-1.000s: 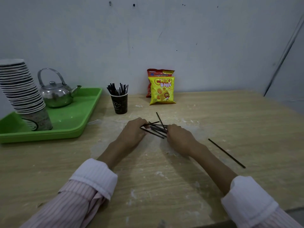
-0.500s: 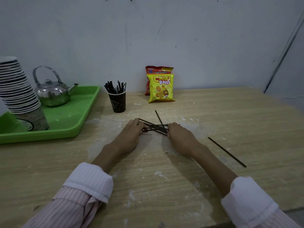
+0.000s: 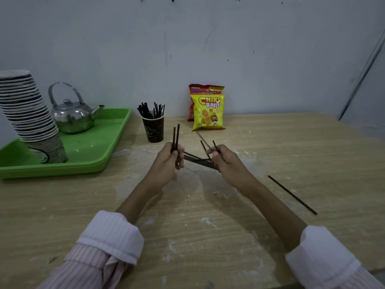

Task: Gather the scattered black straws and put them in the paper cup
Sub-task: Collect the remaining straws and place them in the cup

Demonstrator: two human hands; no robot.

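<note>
left hand [image 3: 169,161] grips two straws [image 3: 176,138] upright.

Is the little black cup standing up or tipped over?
Upright. The paper cup sits on its base on the table, mouth upward, with black straws sticking out of the top.

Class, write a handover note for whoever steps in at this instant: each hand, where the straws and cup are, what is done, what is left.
Left hand: grips two thin black plastic straws upright.
Right hand: grips a crossed bundle of straws.
Dark paper cup, beside the green plastic tray: already holds straws.
Left: put the held ones in the cup, then the lone straw lying to the right.
</note>
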